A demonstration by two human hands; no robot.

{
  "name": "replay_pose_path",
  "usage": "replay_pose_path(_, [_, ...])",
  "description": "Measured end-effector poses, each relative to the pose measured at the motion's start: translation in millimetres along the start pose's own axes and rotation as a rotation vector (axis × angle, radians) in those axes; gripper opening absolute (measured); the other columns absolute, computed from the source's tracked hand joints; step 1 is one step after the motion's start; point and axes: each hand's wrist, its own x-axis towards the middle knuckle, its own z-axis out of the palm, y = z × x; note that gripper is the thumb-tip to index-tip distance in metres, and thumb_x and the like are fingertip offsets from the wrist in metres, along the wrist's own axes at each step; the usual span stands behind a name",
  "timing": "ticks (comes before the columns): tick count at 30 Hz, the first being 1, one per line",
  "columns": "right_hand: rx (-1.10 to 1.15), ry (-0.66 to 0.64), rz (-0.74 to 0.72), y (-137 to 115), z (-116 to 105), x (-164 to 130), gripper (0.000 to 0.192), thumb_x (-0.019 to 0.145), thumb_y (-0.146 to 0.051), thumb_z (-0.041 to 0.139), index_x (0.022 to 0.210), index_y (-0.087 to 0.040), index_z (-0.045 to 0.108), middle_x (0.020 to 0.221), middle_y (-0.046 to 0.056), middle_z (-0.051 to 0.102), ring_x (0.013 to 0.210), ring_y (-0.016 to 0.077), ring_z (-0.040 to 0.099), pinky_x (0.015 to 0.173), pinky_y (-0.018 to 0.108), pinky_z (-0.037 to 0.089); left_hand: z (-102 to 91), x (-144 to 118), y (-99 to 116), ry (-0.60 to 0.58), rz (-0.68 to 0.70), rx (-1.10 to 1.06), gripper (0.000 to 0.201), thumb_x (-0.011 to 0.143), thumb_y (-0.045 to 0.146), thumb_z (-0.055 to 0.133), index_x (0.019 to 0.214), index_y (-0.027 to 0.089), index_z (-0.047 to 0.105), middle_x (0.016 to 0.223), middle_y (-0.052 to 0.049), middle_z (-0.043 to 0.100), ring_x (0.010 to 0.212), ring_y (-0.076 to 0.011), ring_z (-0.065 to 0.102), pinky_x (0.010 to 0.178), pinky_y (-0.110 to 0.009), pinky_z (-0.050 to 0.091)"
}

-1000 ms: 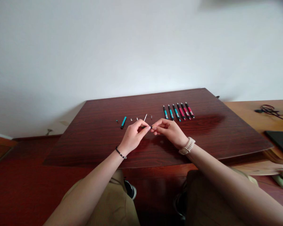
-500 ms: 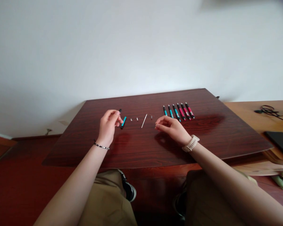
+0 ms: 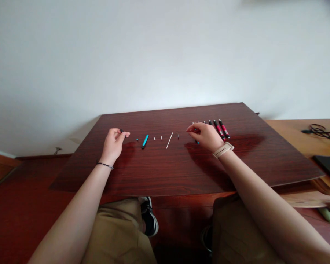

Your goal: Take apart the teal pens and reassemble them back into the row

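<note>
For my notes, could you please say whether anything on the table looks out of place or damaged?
Nothing looks damaged, but a teal barrel and thin white stick lie separately, unlike the assembled red pens; the left fingers hold a black piece.

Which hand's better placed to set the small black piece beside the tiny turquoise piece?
Likely the left hand: it holds the small black piece close to the tiny turquoise piece; the right hand is farther away.
</note>
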Motion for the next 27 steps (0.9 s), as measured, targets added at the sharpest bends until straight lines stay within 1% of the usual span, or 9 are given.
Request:
replay_pose_path(1, [-0.034, -0.012, 0.005, -1, 2, 4, 0.015, 0.091, -0.016, 0.068, 0.098, -0.021, 0.079, 0.096, 0.005, 0.08, 0.087, 0.0205, 0.072, 0.084, 0.032, 0.053, -1.7, 3, -7, 0.022, 0.026, 0.081, 0.031, 0.092, 0.046, 0.072, 0.106, 0.021, 0.059, 0.108, -0.011, 0.079, 0.103, -0.024, 0.077, 0.094, -0.038, 0.058])
replay_pose_path(2, [-0.069, -0.025, 0.014, -2, 4, 7, 0.018, 0.09, -0.014, 0.067, 0.102, -0.021, 0.079, 0.096, 0.005, 0.08, 0.087, 0.0207, 0.073, 0.083, 0.031, 0.053, -3.3, 5, -14, 0.038, 0.045, 0.145, 0.032, 0.089, 0.046, 0.075, 0.104, 0.02, 0.062, 0.108, -0.011, 0.078, 0.102, -0.0248, 0.076, 0.096, -0.04, 0.058])
replay_pose_path(3, [-0.105, -0.039, 0.025, -3, 7, 10, 0.022, 0.089, -0.013, 0.067, 0.106, -0.021, 0.078, 0.095, 0.005, 0.08, 0.087, 0.0211, 0.073, 0.083, 0.031, 0.053, -4.7, 7, -20, 0.04, 0.046, 0.164, 0.032, 0.088, 0.046, 0.075, 0.104, 0.02, 0.063, 0.107, -0.011, 0.078, 0.099, -0.0249, 0.076, 0.095, -0.04, 0.059])
replay_pose_path(6, [-0.203, -0.074, 0.057, -6, 16, 16, 0.035, 0.089, -0.011, 0.067, 0.122, -0.022, 0.073, 0.097, 0.004, 0.081, 0.09, 0.0227, 0.073, 0.081, 0.031, 0.051, -7.2, 8, -28, -0.017, 0.012, 0.09, 0.034, 0.086, 0.043, 0.075, 0.109, 0.021, 0.064, 0.104, -0.009, 0.078, 0.091, -0.0234, 0.077, 0.091, -0.039, 0.061])
replay_pose_path(8, [-0.249, -0.098, 0.067, -7, 22, 17, 0.04, 0.09, -0.011, 0.066, 0.129, -0.022, 0.069, 0.101, 0.005, 0.081, 0.093, 0.0241, 0.073, 0.081, 0.031, 0.05, -7.8, 7, -27, -0.053, 0.012, 0.085, 0.036, 0.083, 0.04, 0.077, 0.112, 0.021, 0.065, 0.104, -0.009, 0.078, 0.091, -0.023, 0.078, 0.091, -0.038, 0.062])
replay_pose_path(13, [-0.306, -0.121, 0.054, -4, 31, 16, 0.045, 0.093, -0.012, 0.063, 0.137, -0.021, 0.064, 0.108, 0.007, 0.081, 0.098, 0.026, 0.074, 0.081, 0.032, 0.048, -8.9, 2, -13, -0.085, 0.053, 0.239, 0.032, 0.085, 0.038, 0.073, 0.112, 0.022, 0.07, 0.104, -0.008, 0.079, 0.096, -0.0228, 0.077, 0.094, -0.036, 0.061])
replay_pose_path(17, [-0.296, -0.101, 0.031, 0, 34, 14, 0.041, 0.095, -0.014, 0.064, 0.135, -0.021, 0.066, 0.109, 0.007, 0.081, 0.097, 0.0255, 0.073, 0.082, 0.032, 0.049, -10.0, 0, -7, -0.133, 0.03, 0.299, 0.03, 0.082, 0.039, 0.073, 0.108, 0.023, 0.073, 0.097, -0.006, 0.079, 0.093, -0.0233, 0.075, 0.091, -0.035, 0.06])
replay_pose_path(23, [-0.304, -0.117, 0.037, -2, 33, 14, 0.024, 0.095, -0.017, 0.065, 0.117, -0.023, 0.074, 0.112, 0.008, 0.079, 0.096, 0.0243, 0.072, 0.083, 0.032, 0.05, -10.7, 1, -8, -0.161, 0.021, 0.309, 0.03, 0.082, 0.043, 0.074, 0.106, 0.025, 0.075, 0.093, -0.005, 0.078, 0.087, -0.0246, 0.073, 0.088, -0.036, 0.057])
replay_pose_path(27, [-0.317, -0.125, 0.028, -3, 32, 13, 0.018, 0.097, -0.021, 0.066, 0.113, -0.023, 0.076, 0.114, 0.009, 0.078, 0.099, 0.0251, 0.072, 0.084, 0.033, 0.051, -11.0, 1, -9, -0.18, 0.012, 0.335, 0.032, 0.082, 0.046, 0.074, 0.106, 0.025, 0.075, 0.093, -0.005, 0.078, 0.084, -0.0242, 0.072, 0.086, -0.035, 0.056])
